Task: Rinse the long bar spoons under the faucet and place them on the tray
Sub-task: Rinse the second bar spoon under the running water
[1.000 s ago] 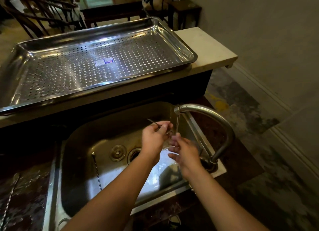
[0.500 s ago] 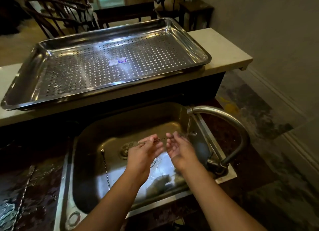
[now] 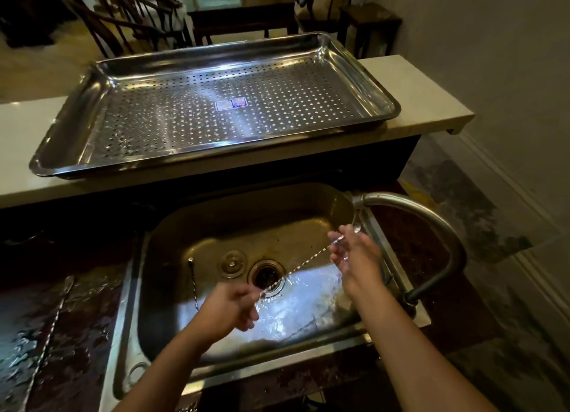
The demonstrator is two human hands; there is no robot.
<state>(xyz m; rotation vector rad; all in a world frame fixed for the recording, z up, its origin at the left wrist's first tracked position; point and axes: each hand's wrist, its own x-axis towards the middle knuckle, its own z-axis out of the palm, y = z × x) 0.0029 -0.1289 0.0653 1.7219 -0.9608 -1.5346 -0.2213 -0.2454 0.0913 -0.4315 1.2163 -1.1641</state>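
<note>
The left hand (image 3: 229, 308) is curled round the lower end of a long twisted steel bar spoon (image 3: 303, 264) and grips it above the front of the sink. The right hand (image 3: 354, 254) pinches the upper end between the thumb and nearly straight fingers, just below the spout. The hands are well apart, and the spoon stretches slanted between them, its small bowl in the thin water stream. The curved grey metal faucet (image 3: 431, 223) stands on the right of the steel sink basin (image 3: 148, 257). A second twisted spoon (image 3: 193, 285) lies in the basin on the left. A third spoon (image 3: 49, 334) lies on the wet dark counter (image 3: 80, 319). The perforated rectangular steel tray (image 3: 61, 162) sits behind, on the pale ledge (image 3: 425, 103).
</note>
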